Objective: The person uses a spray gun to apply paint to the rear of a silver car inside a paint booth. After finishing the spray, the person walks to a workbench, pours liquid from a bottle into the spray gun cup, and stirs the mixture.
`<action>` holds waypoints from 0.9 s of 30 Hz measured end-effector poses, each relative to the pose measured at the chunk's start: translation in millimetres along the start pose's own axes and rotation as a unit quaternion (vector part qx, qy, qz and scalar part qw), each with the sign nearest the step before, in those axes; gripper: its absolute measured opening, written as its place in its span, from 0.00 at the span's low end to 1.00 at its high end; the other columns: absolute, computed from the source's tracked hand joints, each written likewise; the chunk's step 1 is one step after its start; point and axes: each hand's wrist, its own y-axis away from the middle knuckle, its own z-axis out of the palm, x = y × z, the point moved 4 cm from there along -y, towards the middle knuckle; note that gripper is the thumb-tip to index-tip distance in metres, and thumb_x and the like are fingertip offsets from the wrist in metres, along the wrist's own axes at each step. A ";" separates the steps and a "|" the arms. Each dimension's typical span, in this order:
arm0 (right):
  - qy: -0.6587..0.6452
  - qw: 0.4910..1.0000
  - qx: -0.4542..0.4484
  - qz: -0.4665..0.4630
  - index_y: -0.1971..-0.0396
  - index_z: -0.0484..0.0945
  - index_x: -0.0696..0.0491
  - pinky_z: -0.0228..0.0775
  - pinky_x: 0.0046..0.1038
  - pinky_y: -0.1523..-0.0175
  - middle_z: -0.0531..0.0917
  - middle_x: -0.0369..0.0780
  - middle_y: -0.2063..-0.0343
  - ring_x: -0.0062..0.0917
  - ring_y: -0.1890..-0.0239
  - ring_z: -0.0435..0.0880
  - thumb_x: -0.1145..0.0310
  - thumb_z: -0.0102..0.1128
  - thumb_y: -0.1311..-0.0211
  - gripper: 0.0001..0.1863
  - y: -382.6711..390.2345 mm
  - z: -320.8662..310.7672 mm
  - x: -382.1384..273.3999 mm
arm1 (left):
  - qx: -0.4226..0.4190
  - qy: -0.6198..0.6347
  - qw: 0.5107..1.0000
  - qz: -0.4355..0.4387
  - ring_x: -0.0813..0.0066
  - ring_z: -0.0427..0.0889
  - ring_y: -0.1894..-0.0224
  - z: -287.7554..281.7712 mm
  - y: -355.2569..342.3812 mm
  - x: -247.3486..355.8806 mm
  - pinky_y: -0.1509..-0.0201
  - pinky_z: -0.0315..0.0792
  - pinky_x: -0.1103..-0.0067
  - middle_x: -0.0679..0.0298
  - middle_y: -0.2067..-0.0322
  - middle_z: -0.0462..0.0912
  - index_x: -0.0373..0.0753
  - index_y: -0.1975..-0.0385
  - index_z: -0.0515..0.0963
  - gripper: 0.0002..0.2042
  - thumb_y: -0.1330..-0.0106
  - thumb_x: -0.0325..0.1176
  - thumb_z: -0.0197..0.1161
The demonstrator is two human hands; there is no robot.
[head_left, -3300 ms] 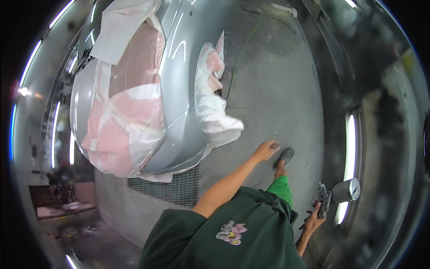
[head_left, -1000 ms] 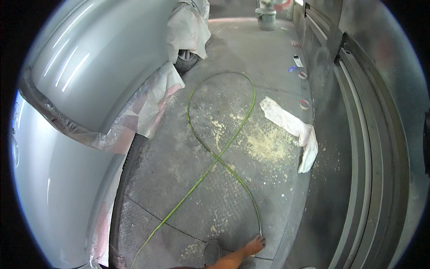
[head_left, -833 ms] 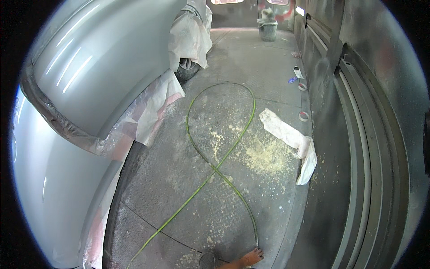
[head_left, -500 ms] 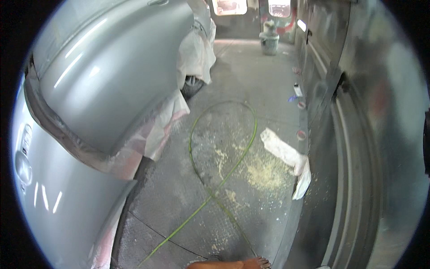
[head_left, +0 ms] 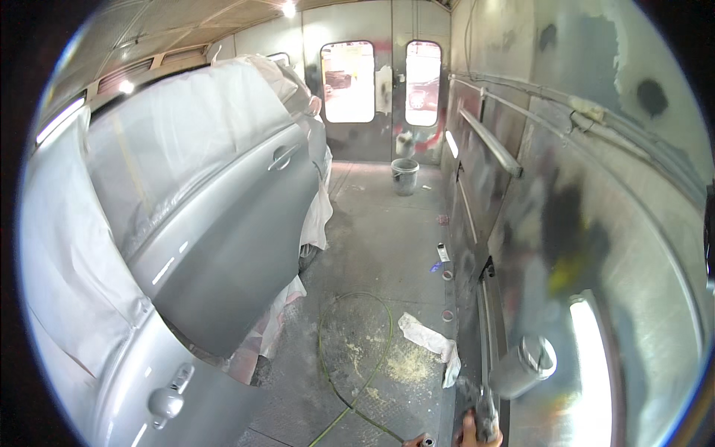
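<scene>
At the lower edge my right hand (head_left: 480,436) is closed round a spray gun (head_left: 485,413) with a metal cup (head_left: 521,369) on top. Just left of it, my left hand (head_left: 413,442) grips the metal end fitting (head_left: 427,442) of the green hose (head_left: 350,408), which loops across the floor; only part of that hand shows. To the left stands a silver car with its rear door (head_left: 238,253) and nearer front door (head_left: 171,372), windows and edges covered in white and pink masking sheet (head_left: 78,246).
The booth wall (head_left: 625,246) with rails and pipes runs along the right. A crumpled white sheet (head_left: 428,335), tape rolls (head_left: 447,315) and yellowish powder (head_left: 406,366) lie on the floor (head_left: 357,223). A bucket (head_left: 404,176) stands before the windowed back doors (head_left: 383,141).
The view has tilted up from floor to booth. My left hand, low at the hose end earlier, now holds it beside the spray gun, which has come back into view.
</scene>
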 end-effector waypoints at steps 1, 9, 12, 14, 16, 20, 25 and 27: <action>-0.061 0.997 0.008 -0.036 0.66 0.78 0.58 0.60 0.20 0.80 0.76 0.34 0.83 0.15 0.84 0.71 0.69 0.60 0.40 0.08 -3.8 -1.3 -19.9 | -0.032 -0.004 0.999 -0.005 0.71 0.75 0.68 -1.9 0.6 24.2 0.63 0.70 0.73 0.61 0.73 0.76 0.36 0.60 0.75 0.21 0.34 0.51 0.50; -0.169 0.977 -0.002 -0.131 0.74 0.73 0.55 0.55 0.18 0.81 0.70 0.29 0.87 0.11 0.86 0.66 0.69 0.57 0.37 0.08 -27.6 18.4 -154.5 | -0.081 -0.033 0.993 0.080 0.77 0.62 0.78 -20.0 14.3 277.7 0.73 0.60 0.76 0.66 0.82 0.65 0.34 0.70 0.68 0.21 0.29 0.51 0.48; -0.165 0.974 -0.012 -0.156 0.72 0.73 0.56 0.55 0.19 0.80 0.70 0.29 0.87 0.11 0.86 0.65 0.69 0.57 0.37 0.07 -48.8 27.9 -167.1 | -0.076 -0.006 0.993 0.089 0.78 0.63 0.78 -23.6 -0.8 297.9 0.73 0.61 0.77 0.66 0.81 0.65 0.34 0.70 0.68 0.22 0.29 0.52 0.48; -0.171 0.973 -0.014 -0.151 0.69 0.74 0.58 0.55 0.21 0.80 0.70 0.30 0.87 0.12 0.86 0.65 0.69 0.57 0.37 0.07 -66.4 35.3 -174.0 | -0.072 0.000 0.992 0.101 0.80 0.62 0.78 -24.9 -17.1 311.7 0.74 0.59 0.79 0.68 0.82 0.64 0.36 0.71 0.67 0.23 0.30 0.54 0.47; -0.192 0.970 -0.015 -0.146 0.68 0.74 0.58 0.54 0.21 0.80 0.70 0.30 0.87 0.12 0.85 0.64 0.69 0.56 0.37 0.07 -86.2 43.7 -186.1 | -0.066 -0.025 0.991 0.116 0.84 0.60 0.79 -26.8 -38.9 324.8 0.75 0.57 0.83 0.72 0.82 0.63 0.39 0.73 0.66 0.23 0.30 0.56 0.46; -0.182 0.968 -0.017 -0.175 0.61 0.75 0.60 0.57 0.22 0.75 0.72 0.32 0.84 0.13 0.81 0.64 0.70 0.55 0.37 0.10 -149.6 67.2 -206.2 | -0.081 -0.025 0.992 0.098 0.80 0.61 0.78 -23.3 -102.1 320.7 0.74 0.59 0.79 0.68 0.82 0.63 0.35 0.71 0.67 0.24 0.29 0.55 0.46; -0.171 0.962 -0.021 -0.213 0.54 0.74 0.61 0.64 0.26 0.66 0.76 0.38 0.78 0.20 0.75 0.69 0.70 0.55 0.38 0.15 -253.0 105.1 -244.8 | -0.071 -0.016 0.994 0.086 0.84 0.62 0.79 -6.0 -211.1 371.1 0.75 0.58 0.82 0.71 0.81 0.65 0.37 0.72 0.67 0.22 0.28 0.52 0.45; -0.157 0.946 0.016 -0.283 0.61 0.75 0.60 0.61 0.21 0.71 0.74 0.34 0.80 0.14 0.78 0.68 0.70 0.56 0.37 0.09 -292.4 123.4 -265.3 | -0.088 0.045 0.993 0.070 0.85 0.62 0.80 1.1 -262.0 381.5 0.76 0.58 0.83 0.72 0.81 0.65 0.37 0.72 0.67 0.22 0.28 0.53 0.44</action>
